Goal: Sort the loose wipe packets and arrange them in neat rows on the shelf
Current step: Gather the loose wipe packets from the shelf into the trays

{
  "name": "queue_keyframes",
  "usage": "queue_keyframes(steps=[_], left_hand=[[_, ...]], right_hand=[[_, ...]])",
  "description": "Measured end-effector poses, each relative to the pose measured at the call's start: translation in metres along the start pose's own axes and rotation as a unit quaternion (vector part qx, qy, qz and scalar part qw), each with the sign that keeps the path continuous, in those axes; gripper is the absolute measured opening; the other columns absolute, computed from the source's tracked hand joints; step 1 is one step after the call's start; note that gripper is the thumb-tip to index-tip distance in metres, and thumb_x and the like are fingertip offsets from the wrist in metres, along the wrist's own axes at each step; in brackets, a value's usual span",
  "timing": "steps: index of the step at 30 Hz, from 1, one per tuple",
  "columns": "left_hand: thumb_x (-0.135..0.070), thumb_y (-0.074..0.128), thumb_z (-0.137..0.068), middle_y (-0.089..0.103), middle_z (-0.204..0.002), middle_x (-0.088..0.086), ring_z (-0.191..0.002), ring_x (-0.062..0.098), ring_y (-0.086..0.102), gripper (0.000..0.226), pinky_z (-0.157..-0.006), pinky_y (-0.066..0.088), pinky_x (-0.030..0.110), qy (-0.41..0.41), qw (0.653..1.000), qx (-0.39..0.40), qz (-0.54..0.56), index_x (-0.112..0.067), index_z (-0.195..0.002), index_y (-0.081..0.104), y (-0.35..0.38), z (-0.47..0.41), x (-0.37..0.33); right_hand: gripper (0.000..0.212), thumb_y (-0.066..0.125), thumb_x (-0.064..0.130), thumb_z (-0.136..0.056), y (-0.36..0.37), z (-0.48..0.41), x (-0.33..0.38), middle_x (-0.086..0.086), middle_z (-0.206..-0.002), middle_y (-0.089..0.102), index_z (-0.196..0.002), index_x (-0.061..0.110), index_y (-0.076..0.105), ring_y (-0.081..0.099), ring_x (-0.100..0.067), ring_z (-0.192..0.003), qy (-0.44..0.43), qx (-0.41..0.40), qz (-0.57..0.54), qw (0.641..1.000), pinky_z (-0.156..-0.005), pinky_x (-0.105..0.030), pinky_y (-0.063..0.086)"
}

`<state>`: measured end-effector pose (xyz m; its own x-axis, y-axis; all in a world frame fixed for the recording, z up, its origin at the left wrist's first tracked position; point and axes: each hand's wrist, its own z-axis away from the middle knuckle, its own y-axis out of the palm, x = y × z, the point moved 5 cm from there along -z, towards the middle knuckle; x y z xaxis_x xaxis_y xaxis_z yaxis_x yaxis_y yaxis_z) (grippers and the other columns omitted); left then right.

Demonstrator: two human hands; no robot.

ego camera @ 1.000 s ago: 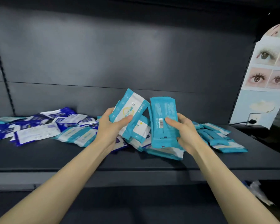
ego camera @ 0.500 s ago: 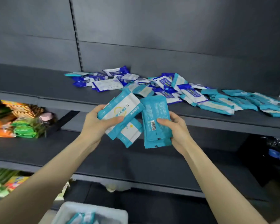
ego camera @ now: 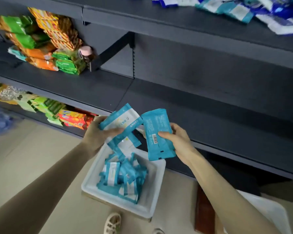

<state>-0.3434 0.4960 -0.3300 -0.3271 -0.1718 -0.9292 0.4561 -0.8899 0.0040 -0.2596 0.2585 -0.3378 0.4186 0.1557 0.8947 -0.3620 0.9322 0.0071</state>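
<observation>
The dark grey metal shelf holds unsorted loose packets. Over the white square plastic tray, our left grip clasps two teal-and-white wipe packets and our right grip a teal barcoded wipe packet. We should lower both, then release inside the rim.

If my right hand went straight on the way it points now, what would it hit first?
Probably the white-faced packets in the left hand: the right hand points left toward them, its teal packet nearly touching. Depth is unclear.
</observation>
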Motion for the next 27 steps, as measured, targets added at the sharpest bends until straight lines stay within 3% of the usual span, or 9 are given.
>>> queue_keyframes(steps=[3, 5, 7, 10, 13, 19, 22, 25, 27], left_hand=[[-0.024, 0.087, -0.057, 0.07, -0.092, 0.008, -0.078, 0.022, 0.066, 0.059, -0.068, 0.052, 0.033, -0.042, 0.998, 0.014, -0.044, -0.007, -0.107, 0.059, -0.029, -0.032, 0.059], [-0.018, 0.077, -0.076, 0.071, -0.085, 0.002, -0.077, 0.019, 0.065, 0.028, -0.071, 0.051, 0.034, -0.069, 0.995, 0.024, -0.063, -0.011, -0.098, 0.062, -0.046, -0.053, 0.095], [-0.011, 0.072, -0.082, 0.069, -0.085, 0.001, -0.077, 0.017, 0.064, 0.016, -0.074, 0.05, 0.035, -0.114, 0.984, 0.06, -0.121, -0.012, -0.094, 0.062, -0.072, -0.093, 0.149], [-0.007, 0.077, -0.076, 0.067, -0.091, 0.006, -0.082, 0.02, 0.063, 0.031, -0.076, 0.051, 0.028, -0.131, 0.973, 0.07, -0.176, -0.006, -0.102, 0.059, -0.08, -0.106, 0.174], [-0.008, 0.08, -0.072, 0.063, -0.083, 0.0, -0.072, 0.01, 0.058, 0.032, -0.059, 0.044, 0.014, -0.15, 0.953, 0.104, -0.24, -0.011, -0.096, 0.058, -0.091, -0.149, 0.219], [-0.015, 0.084, -0.067, 0.063, -0.087, 0.0, -0.079, 0.02, 0.059, 0.039, -0.065, 0.041, 0.024, -0.122, 0.906, 0.159, -0.373, -0.012, -0.099, 0.061, -0.085, -0.202, 0.292], [-0.013, 0.082, -0.069, 0.061, -0.088, -0.004, -0.073, 0.011, 0.056, 0.04, -0.055, 0.039, 0.011, -0.129, 0.896, 0.179, -0.386, -0.015, -0.102, 0.059, -0.078, -0.219, 0.32], [-0.012, 0.083, -0.068, 0.065, -0.098, 0.001, -0.08, 0.015, 0.059, 0.049, -0.063, 0.042, 0.019, -0.144, 0.89, 0.191, -0.389, -0.013, -0.11, 0.059, -0.079, -0.232, 0.348], [-0.013, 0.084, -0.067, 0.065, -0.103, 0.004, -0.087, 0.019, 0.061, 0.053, -0.069, 0.045, 0.024, -0.156, 0.895, 0.173, -0.38, -0.012, -0.113, 0.058, -0.084, -0.238, 0.365]], right_hand=[[0.025, 0.071, 0.012, -0.082, 0.028, -0.026, -0.058, -0.006, -0.101, 0.07, -0.103, 0.017, 0.059, 0.07, -0.022, -0.087, 0.055, -0.012, 0.015, 0.998, -0.076, -0.042, 0.057], [0.026, 0.071, 0.012, -0.083, 0.048, -0.043, -0.094, -0.005, -0.1, 0.069, -0.105, 0.017, 0.058, 0.069, -0.021, -0.087, 0.089, -0.024, 0.029, 0.995, -0.072, -0.037, 0.056], [0.03, 0.07, 0.011, -0.084, 0.082, -0.074, -0.148, -0.004, -0.101, 0.067, -0.11, 0.014, 0.056, 0.067, -0.019, -0.087, 0.138, -0.047, 0.03, 0.989, -0.072, -0.033, 0.054], [0.032, 0.07, 0.01, -0.084, 0.092, -0.076, -0.175, -0.003, -0.1, 0.065, -0.11, 0.011, 0.052, 0.064, -0.012, -0.084, 0.157, -0.06, 0.045, 0.985, -0.062, -0.02, 0.051], [0.033, 0.07, 0.006, -0.083, 0.114, -0.108, -0.229, 0.001, -0.095, 0.061, -0.108, 0.007, 0.049, 0.06, -0.006, -0.077, 0.183, -0.072, 0.079, 0.977, -0.053, -0.008, 0.046], [0.032, 0.077, 0.011, -0.076, 0.12, -0.153, -0.307, 0.006, -0.091, 0.061, -0.1, 0.016, 0.056, 0.063, -0.019, -0.082, 0.202, -0.087, 0.159, 0.962, -0.075, -0.033, 0.053], [0.03, 0.077, 0.011, -0.075, 0.116, -0.173, -0.334, 0.01, -0.087, 0.06, -0.098, 0.02, 0.061, 0.062, -0.014, -0.077, 0.204, -0.09, 0.176, 0.959, -0.073, -0.03, 0.052], [0.034, 0.075, 0.007, -0.076, 0.111, -0.188, -0.357, 0.008, -0.088, 0.062, -0.106, 0.016, 0.063, 0.06, -0.008, -0.076, 0.189, -0.091, 0.187, 0.96, -0.069, -0.021, 0.05], [0.038, 0.074, 0.008, -0.077, 0.104, -0.194, -0.369, 0.003, -0.098, 0.062, -0.113, 0.013, 0.063, 0.061, -0.015, -0.088, 0.159, -0.11, 0.22, 0.956, -0.077, -0.023, 0.05]])
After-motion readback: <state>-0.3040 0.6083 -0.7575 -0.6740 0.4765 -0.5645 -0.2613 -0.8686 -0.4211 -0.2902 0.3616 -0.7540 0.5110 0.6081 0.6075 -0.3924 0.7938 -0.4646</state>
